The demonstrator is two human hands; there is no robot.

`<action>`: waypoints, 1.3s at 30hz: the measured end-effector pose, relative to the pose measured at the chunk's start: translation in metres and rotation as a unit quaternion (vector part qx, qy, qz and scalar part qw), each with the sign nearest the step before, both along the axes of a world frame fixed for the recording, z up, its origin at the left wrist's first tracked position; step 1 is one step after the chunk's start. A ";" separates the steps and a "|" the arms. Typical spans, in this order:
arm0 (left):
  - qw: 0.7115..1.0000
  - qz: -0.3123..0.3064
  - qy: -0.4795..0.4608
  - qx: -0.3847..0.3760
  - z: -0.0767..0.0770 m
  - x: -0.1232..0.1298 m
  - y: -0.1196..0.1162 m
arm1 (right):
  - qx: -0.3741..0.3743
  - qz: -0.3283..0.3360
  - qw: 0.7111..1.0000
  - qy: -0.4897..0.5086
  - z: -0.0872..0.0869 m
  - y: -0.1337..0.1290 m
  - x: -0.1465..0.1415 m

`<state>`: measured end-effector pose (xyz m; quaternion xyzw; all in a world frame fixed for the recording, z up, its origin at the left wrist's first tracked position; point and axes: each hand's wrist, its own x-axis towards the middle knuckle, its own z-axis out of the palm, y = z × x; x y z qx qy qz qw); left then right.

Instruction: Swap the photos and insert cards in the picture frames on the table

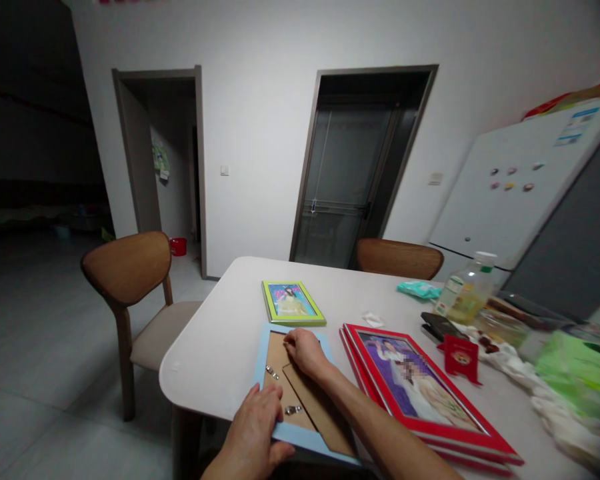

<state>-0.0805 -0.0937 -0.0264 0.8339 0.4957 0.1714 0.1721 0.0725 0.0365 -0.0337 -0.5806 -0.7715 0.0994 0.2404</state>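
Note:
A light-blue picture frame (265, 353) lies face down at the table's near edge, its brown backing board (275, 343) showing. Two small metal hangers (293, 410) sit on the board, and a stand leg (325, 407) of the same brown lies along it. My left hand (257, 423) grips the frame's near left corner, thumb at the near edge and fingers on top. Near the far edge of the board, my right hand (304, 351) has its fingertips pinched together; what they hold, if anything, is hidden. My right forearm covers part of the frame's right side.
Beyond lies a green picture frame (293, 302). Stacked red picture frames (420, 387) are to the right, near my forearm. Farther right are a bottle (467, 290), a black phone-like item (440, 327), a red card (461, 359) and plastic bags (580, 373). Chairs (130, 270) flank the white table (205, 347).

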 end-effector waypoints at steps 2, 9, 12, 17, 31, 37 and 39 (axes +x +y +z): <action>1.000 -0.001 -0.002 -0.002 -0.001 0.000 0.000 | -0.020 0.018 1.000 0.010 0.004 0.000 0.006; 1.000 0.001 -0.023 0.016 -0.004 0.000 -0.001 | -0.030 0.044 0.999 0.010 0.013 -0.007 0.023; 0.999 -0.002 -0.029 0.019 -0.005 -0.001 0.000 | -0.024 0.048 0.999 0.003 0.013 -0.011 0.024; 0.999 0.000 -0.026 0.020 -0.008 -0.001 0.001 | -0.030 0.064 0.998 -0.004 0.011 -0.014 0.020; 1.000 0.004 -0.023 0.019 -0.004 0.006 -0.006 | -0.060 -0.108 0.992 -0.017 -0.003 0.028 0.006; 0.999 0.012 -0.035 0.012 0.000 0.009 -0.007 | -0.054 -0.146 0.988 -0.013 -0.005 0.036 0.006; 0.999 0.011 -0.040 0.018 -0.002 0.009 -0.008 | -0.044 -0.149 0.988 -0.010 -0.004 0.033 0.005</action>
